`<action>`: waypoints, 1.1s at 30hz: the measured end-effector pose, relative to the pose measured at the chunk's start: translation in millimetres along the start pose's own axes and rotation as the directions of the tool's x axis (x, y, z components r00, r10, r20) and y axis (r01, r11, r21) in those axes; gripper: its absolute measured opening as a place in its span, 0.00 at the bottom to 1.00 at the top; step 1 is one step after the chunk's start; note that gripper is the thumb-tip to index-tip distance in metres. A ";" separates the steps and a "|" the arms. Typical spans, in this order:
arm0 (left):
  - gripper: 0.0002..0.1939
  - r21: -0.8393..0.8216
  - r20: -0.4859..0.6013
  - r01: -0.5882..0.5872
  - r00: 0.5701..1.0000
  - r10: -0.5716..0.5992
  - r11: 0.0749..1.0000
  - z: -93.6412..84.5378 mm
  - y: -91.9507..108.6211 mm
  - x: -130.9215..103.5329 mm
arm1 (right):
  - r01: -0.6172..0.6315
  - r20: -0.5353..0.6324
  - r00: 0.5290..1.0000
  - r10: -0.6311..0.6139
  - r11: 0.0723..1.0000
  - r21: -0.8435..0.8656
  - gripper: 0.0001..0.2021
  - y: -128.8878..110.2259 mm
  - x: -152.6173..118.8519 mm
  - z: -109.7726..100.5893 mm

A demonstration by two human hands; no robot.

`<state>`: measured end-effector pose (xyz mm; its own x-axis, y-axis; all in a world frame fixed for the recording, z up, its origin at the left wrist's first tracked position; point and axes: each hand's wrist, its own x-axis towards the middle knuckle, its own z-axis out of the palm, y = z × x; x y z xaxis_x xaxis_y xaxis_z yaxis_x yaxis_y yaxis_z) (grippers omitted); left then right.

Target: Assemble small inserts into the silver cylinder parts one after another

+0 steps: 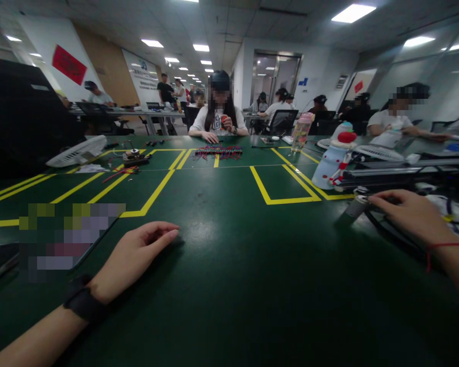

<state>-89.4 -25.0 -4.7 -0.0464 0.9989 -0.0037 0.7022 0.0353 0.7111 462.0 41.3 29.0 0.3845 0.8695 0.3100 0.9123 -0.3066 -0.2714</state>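
My left hand (137, 252) lies on the green table (229, 285), its thumb and fingers drawn together and nothing visible in them. A dark band circles that wrist. On the right, my right hand (413, 211) has its fingertips pinched at the upper side of a small silver metal cylinder (356, 205) with a narrower top. The cylinder stands slightly tilted at the table surface; what kind of part it is I cannot make out. A light blue bottle (327, 165) with a red-and-white figure stands just behind it.
Dark cables (386, 232) and black metal bars (398, 176) lie beside my right hand. A blurred-out flat device (76, 237) is near my left. Wired parts (219, 151), a pink-lidded bottle (302, 132) and a white fan (78, 151) stand farther back. A person sits opposite.
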 end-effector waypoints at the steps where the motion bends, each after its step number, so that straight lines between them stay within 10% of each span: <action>1: 0.20 -0.003 0.003 0.002 1.000 -0.002 1.000 -0.1 -0.1 -0.1 | -0.005 -0.007 1.000 0.005 1.000 0.021 0.18 0.2 -0.2 0.9; 33: 0.20 -0.010 -0.003 -0.016 1.000 0.016 1.000 -0.1 -0.9 -0.6 | -0.023 -0.023 0.999 0.027 0.988 0.151 0.16 3.2 1.4 12.9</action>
<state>-90.1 -25.6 -5.2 -0.0374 0.9993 0.0095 0.6957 0.0193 0.7180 463.7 46.5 16.8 0.4122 0.8519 0.3231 0.8713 -0.2649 -0.4132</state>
